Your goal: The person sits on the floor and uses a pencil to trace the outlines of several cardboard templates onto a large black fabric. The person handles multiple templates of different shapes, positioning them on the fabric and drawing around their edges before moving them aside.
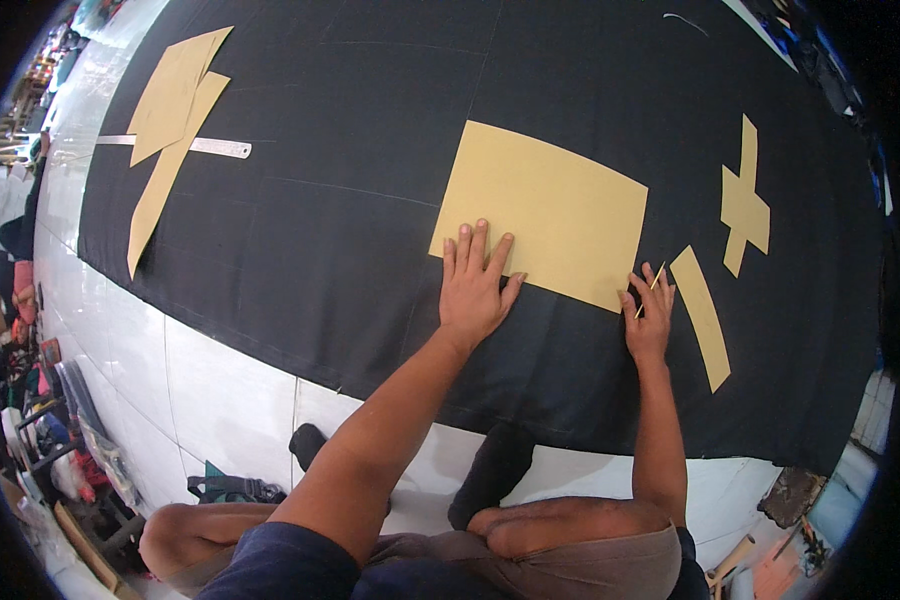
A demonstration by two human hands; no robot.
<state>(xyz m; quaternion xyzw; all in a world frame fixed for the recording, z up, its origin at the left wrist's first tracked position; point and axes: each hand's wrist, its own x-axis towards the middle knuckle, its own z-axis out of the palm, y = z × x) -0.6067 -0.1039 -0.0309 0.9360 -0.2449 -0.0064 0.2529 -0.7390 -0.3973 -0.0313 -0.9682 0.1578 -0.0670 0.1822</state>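
Note:
A large tan paper pattern piece lies flat on a spread of black fabric. My left hand presses on its lower left part, fingers spread and palm down. At the lower right corner of the piece is my right hand, its fingers closed around a thin yellowish stick like a slim pencil or chalk. What its tip is made of is too small to tell. Just right of that hand lies a narrow curved tan strip, apart from the large piece.
Farther right, a tan block-shaped piece lies over a thin strip. At the far left, more tan pieces overlap a metal ruler. Faint pale lines cross the fabric. White floor tiles border it; clutter fills the left side.

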